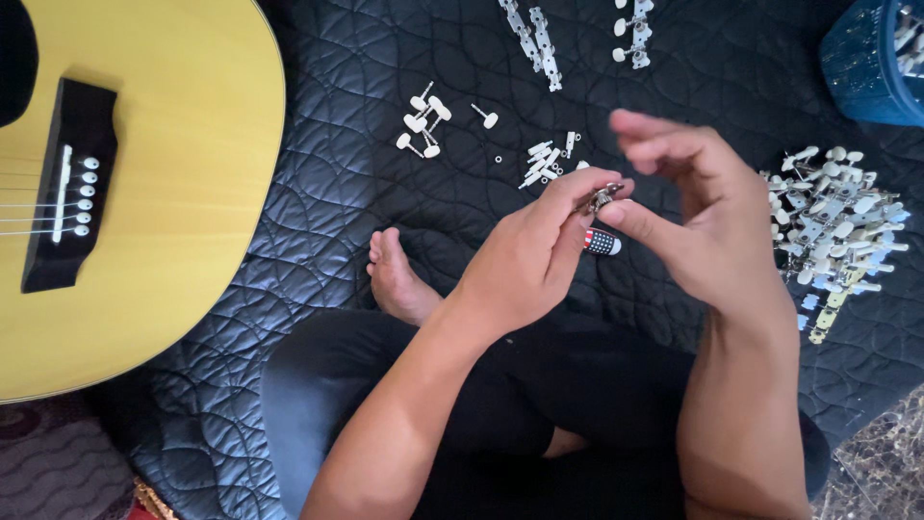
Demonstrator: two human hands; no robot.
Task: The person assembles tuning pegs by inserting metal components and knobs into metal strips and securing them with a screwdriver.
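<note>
My left hand (pixel 534 255) pinches a small metal tuning-peg part (pixel 601 199) between thumb and fingertips. A short tool with a red, white and blue patterned handle (pixel 602 242) sticks out under that hand. My right hand (pixel 698 217) touches the same part with its thumb and forefinger; the other fingers are spread. Both hands hover over a dark quilted blanket (pixel 318 212), above my crossed legs and bare foot (pixel 397 279).
A yellow acoustic guitar (pixel 173 183) with a black bridge lies at the left. Loose white tuner knobs (pixel 423 120), small white pegs (pixel 542 162) and metal tuner strips (pixel 534 39) lie ahead. A pile of tuner assemblies (pixel 833 221) sits right; a blue basket (pixel 871 63) is at far right.
</note>
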